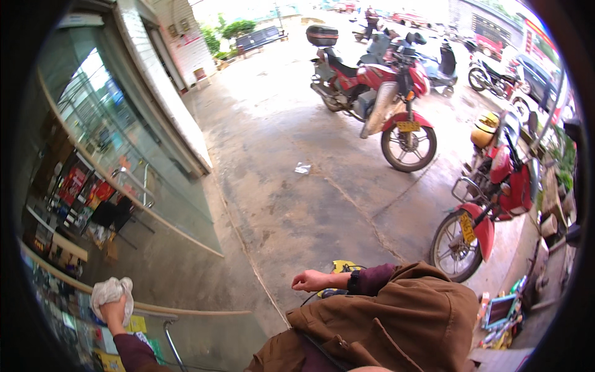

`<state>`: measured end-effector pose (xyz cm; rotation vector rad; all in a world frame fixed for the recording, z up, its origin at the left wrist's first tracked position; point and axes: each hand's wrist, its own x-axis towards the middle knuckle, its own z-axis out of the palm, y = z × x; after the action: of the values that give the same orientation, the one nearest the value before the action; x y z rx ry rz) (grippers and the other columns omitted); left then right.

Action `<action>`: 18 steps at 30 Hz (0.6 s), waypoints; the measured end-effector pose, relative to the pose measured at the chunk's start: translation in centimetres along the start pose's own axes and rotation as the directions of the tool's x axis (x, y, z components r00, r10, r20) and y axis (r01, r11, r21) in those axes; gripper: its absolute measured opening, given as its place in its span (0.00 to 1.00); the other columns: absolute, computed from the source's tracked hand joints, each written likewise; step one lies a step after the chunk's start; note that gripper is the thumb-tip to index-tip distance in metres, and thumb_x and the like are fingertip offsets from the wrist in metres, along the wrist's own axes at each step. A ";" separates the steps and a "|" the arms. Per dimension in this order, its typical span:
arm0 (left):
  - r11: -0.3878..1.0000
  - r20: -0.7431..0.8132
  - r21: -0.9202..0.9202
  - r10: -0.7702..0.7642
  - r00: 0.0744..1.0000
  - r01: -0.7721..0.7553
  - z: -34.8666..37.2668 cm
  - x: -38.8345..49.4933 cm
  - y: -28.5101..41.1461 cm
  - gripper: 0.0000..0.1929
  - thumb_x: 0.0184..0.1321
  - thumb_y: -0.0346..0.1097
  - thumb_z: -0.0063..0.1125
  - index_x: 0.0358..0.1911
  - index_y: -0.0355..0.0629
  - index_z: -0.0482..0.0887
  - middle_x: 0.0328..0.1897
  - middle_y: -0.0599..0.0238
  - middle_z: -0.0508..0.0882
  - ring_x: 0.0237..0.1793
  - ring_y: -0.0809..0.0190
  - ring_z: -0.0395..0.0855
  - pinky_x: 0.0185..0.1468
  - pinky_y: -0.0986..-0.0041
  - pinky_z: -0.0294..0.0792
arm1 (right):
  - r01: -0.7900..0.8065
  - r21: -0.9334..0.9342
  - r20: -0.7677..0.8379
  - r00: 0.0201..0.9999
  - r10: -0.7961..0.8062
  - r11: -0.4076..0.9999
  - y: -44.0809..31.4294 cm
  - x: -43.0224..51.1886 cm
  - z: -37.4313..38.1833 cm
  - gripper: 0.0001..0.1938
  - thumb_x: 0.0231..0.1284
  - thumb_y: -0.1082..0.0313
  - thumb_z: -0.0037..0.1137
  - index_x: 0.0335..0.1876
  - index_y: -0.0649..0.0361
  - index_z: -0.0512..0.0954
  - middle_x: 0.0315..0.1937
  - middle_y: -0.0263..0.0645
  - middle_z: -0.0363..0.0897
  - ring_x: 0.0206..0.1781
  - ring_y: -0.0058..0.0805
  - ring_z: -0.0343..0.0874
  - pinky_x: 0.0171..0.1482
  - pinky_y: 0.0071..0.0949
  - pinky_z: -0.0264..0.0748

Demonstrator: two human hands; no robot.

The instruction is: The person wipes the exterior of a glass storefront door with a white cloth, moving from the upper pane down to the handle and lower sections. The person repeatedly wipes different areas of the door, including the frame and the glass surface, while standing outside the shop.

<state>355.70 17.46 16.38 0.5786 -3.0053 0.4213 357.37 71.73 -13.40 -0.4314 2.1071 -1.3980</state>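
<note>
Bunched in my left hand (pixel 114 310) is a whitish cloth (pixel 110 290), held at the edge of a glass door (pixel 186 308) at the lower left. The door has a pale edge strip and a metal handle (pixel 173 342) to the right of the hand. My right hand (pixel 310 281) hangs in front of my brown jacket, fingers curled, with no object seen in it; a dark watch sits on that wrist. Below and behind it, partly hidden by the arm, lies a yellow and dark object (pixel 344 266) with a black cord.
Another glass door leaf (pixel 153 186) stands at the left, with a black chair (pixel 111 215) and goods inside. Two red motorcycles (pixel 372 76) (pixel 483 200) stand ahead and to the right. A small silvery scrap (pixel 302 168) lies on the concrete. A person (pixel 371 21) is far off.
</note>
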 end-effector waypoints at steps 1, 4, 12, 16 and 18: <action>1.000 -0.052 -0.008 0.002 0.999 -0.002 -0.3 -0.5 0.4 0.33 0.52 0.54 0.51 0.62 0.48 0.69 0.67 0.57 0.67 0.69 0.54 0.58 0.73 0.67 0.46 | -0.009 -0.009 -0.012 1.000 0.009 1.000 0.4 -0.3 -0.2 0.16 0.57 0.53 0.52 0.44 0.56 0.80 0.25 0.39 0.81 0.27 0.30 0.79 0.36 0.31 0.74; 0.996 0.024 0.065 0.055 0.998 -0.056 -0.7 0.0 0.7 0.31 0.50 0.54 0.51 0.59 0.47 0.73 0.65 0.55 0.70 0.67 0.53 0.61 0.72 0.65 0.47 | -0.006 0.021 -0.070 0.997 0.007 1.000 1.7 -1.0 -0.9 0.16 0.57 0.53 0.52 0.43 0.56 0.80 0.25 0.39 0.81 0.27 0.30 0.79 0.36 0.31 0.74; 0.999 -0.281 -0.036 0.016 0.959 -0.027 5.1 1.6 -1.7 0.28 0.48 0.53 0.54 0.53 0.48 0.76 0.57 0.56 0.77 0.60 0.52 0.69 0.65 0.66 0.58 | -0.036 0.021 -0.085 0.996 0.037 0.999 2.9 -1.1 -1.6 0.17 0.59 0.50 0.53 0.43 0.54 0.81 0.25 0.37 0.80 0.25 0.25 0.76 0.33 0.28 0.74; 0.993 -0.658 -0.076 -0.119 0.744 0.091 7.0 -1.1 -0.8 0.30 0.54 0.51 0.55 0.61 0.51 0.68 0.63 0.59 0.71 0.65 0.50 0.63 0.67 0.62 0.54 | -0.103 -0.014 -0.002 0.995 0.103 0.995 2.3 -1.1 -1.4 0.17 0.59 0.51 0.52 0.45 0.54 0.80 0.24 0.36 0.79 0.26 0.25 0.77 0.33 0.28 0.74; 0.974 -0.573 -0.220 -0.168 0.802 0.047 7.2 -3.0 -0.7 0.33 0.55 0.53 0.56 0.64 0.52 0.63 0.66 0.57 0.68 0.67 0.49 0.60 0.68 0.59 0.52 | -0.066 -0.055 -0.004 0.998 0.066 0.996 2.3 -1.2 -1.2 0.17 0.60 0.50 0.52 0.45 0.54 0.80 0.24 0.37 0.79 0.26 0.25 0.77 0.33 0.28 0.74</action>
<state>358.77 15.92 9.38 0.4849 -2.3624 0.2335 357.67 74.17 -14.78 -0.3788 2.1457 -1.3063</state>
